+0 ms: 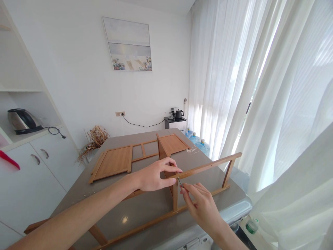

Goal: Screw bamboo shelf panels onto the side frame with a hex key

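A slatted wooden frame stands on the grey table, with a long lower rail along the front and an upright wooden panel meeting it from behind. My left hand grips the frame at the joint of upper rail and post, thumb in front and fingers over the top. Pinched between thumb and fingertips of my right hand is a thin metal hex key, its tip at the joint's face. The fastener itself is too small to make out.
Flat on the table lie a wooden panel, an open wooden frame piece and another panel. White curtains hang at the right. Water bottles stand beyond the table; a kettle sits on the left shelf.
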`<state>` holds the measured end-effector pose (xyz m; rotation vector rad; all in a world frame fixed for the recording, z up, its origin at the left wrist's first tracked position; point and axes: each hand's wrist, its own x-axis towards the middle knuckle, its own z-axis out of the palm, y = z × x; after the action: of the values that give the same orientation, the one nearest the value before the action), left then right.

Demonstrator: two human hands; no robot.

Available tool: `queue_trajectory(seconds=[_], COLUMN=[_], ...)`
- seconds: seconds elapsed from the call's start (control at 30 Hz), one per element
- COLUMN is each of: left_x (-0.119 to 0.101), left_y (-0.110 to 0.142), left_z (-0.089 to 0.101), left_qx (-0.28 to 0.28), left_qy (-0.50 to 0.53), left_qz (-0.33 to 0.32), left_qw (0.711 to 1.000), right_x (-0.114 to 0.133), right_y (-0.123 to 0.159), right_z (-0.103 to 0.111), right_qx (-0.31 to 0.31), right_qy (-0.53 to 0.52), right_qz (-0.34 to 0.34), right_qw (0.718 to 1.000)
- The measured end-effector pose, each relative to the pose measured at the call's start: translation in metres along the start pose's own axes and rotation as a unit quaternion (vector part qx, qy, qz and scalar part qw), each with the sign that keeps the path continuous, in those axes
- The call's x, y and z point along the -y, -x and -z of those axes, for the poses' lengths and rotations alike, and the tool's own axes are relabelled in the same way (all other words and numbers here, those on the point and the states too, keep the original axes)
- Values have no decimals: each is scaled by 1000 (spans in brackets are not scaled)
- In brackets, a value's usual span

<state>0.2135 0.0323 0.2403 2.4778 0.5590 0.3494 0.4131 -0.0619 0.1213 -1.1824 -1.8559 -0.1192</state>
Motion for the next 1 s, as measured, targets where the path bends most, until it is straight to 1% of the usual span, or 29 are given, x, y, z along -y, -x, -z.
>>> queue_trajectory(seconds=[0.23,0.37,0.43,0.53,0.7,0.83,0.93,1.0], left_x=[0,3,4,4,1,5,7,4], left_y=[-2,-2,-2,-2,-1,-2,-2,-1], left_z=[0,-1,-1,-1,0,0,-2,-2], left_qx=[1,2,-1,-1,4,16,18,19], left_qy=[0,0,-1,-2,-15,-18,-25,-38], left_qz=[4,2,-1,-2,2,0,4,16], left_qw=[1000,1000,1000,1000,1000,1000,1000,999], right_x=[3,4,5,4,-4,-11,-14,-14], right_y=[6,7,6,6,9,4,-8,-18], right_z=[-7,-8,-7,-8,-7,7,22,27], right_qx=[16,29,22,-5,-52,-90,-130,-137], right_qy=[-76,-119,-114,-88,-34,-32,-43,-36], right_qz=[-71,-91,-87,-68,2,34,38,36], right_qw=[994,988,989,994,998,995,990,989])
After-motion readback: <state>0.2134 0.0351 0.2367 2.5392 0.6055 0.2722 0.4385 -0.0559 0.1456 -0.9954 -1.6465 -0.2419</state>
